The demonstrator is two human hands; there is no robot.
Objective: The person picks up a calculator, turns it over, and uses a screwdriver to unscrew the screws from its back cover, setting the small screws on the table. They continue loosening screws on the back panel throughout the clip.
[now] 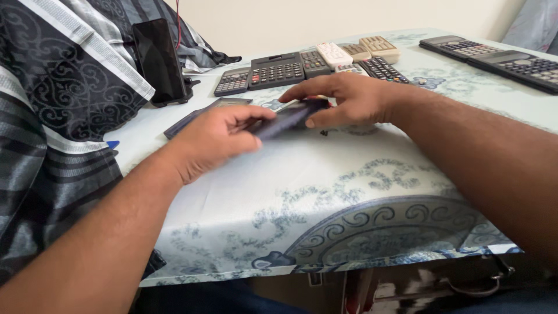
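A dark, flat calculator-like device (289, 116) is held just above the patterned tablecloth (325, 174) by both hands. My left hand (212, 139) grips its near left end, thumb on top. My right hand (349, 99) covers its far right end, fingers curled over it. The device is blurred and mostly hidden under the fingers. Another flat dark device (200, 113) lies on the cloth just behind my left hand.
Several calculators (276, 71) and remote controls (381, 68) lie in a row at the table's back. Two more calculators (511, 61) sit at the far right. A black phone (160, 61) stands propped at the left, beside black-and-grey patterned fabric (58, 104).
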